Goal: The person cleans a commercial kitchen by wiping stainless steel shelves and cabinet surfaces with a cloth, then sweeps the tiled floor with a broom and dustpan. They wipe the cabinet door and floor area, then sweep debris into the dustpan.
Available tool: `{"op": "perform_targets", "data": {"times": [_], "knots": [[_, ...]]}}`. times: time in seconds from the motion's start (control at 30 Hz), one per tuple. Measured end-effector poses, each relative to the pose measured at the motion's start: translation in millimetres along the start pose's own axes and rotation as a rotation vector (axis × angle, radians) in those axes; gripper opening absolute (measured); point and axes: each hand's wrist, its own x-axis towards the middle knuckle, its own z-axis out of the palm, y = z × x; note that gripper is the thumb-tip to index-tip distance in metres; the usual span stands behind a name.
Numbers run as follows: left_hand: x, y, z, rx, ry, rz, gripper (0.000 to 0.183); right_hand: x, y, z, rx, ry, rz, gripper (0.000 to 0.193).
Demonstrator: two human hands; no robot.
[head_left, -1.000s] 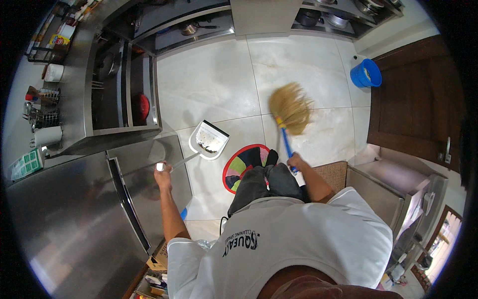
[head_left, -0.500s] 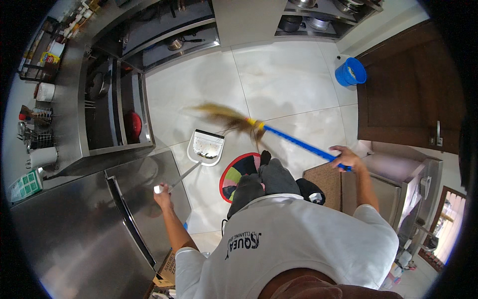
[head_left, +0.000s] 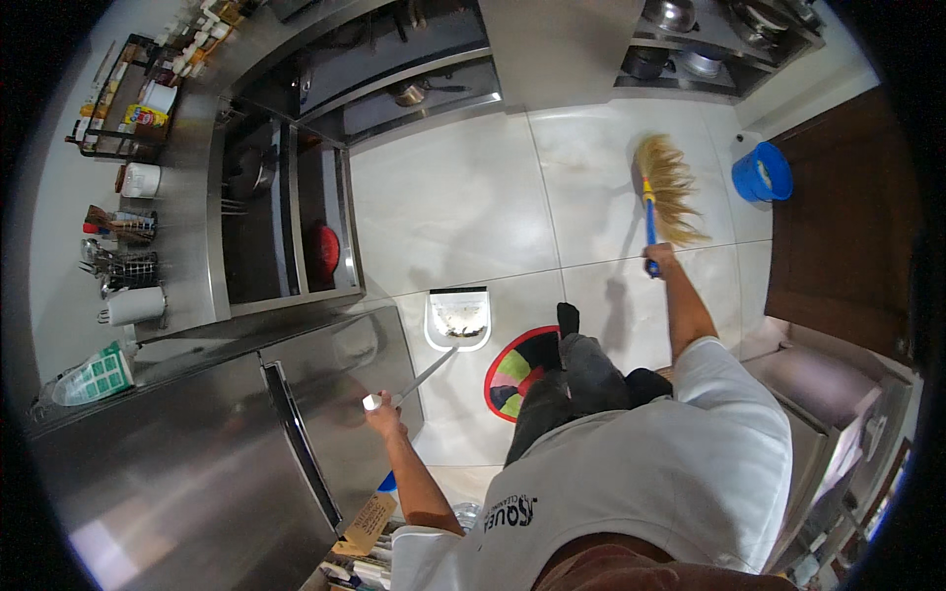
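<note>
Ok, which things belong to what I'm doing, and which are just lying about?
In use:
Blue-handled straw broom, in right hand
White long-handled dustpan, in left hand

Apparently just lying about:
Round blue plastic bucket
Round multicoloured red-rimmed mat
Silver metal pot

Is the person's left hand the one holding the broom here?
No, the right hand grips the blue-handled grass broom, while the left hand holds the white long-handled dustpan.
</note>
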Motion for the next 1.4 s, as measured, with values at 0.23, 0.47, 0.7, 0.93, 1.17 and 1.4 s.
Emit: {"op": "perform_targets", "data": {"times": [0.23, 0.47, 0.7, 0.93, 1.17, 1.4], "knots": [[5.1, -9.1, 1.7, -0.040, 0.143, -0.070, 0.024, -116.1, 1.5, 184.1, -0.879, -0.391, -0.176, 0.022], [0.8, 11.3, 19.8, -0.077, 0.069, -0.008, 0.025, -141.9, -10.4, 148.8, -1.097, -0.726, -0.471, 0.029], [6.7, -13.9, -25.8, -0.093, 0.040, -0.089, 0.021, -193.3, -112.3, -29.4, -0.636, -0.705, -0.167, 0.067], [-1.8, -64.0, -92.3, -0.182, -0.065, -0.113, 0.023, -190.4, -107.6, -60.1, -0.586, -0.514, -0.306, 0.059], [-8.6, -86.0, -107.0, -0.131, -0.090, -0.089, 0.025, -148.1, 1.3, 120.1, -0.599, -0.319, -0.250, 0.018], [22.1, -101.5, -112.7, 0.030, -0.139, -0.151, 0.024, -247.4, 29.9, 156.1, -0.448, -0.812, 0.059, 0.021]]}}
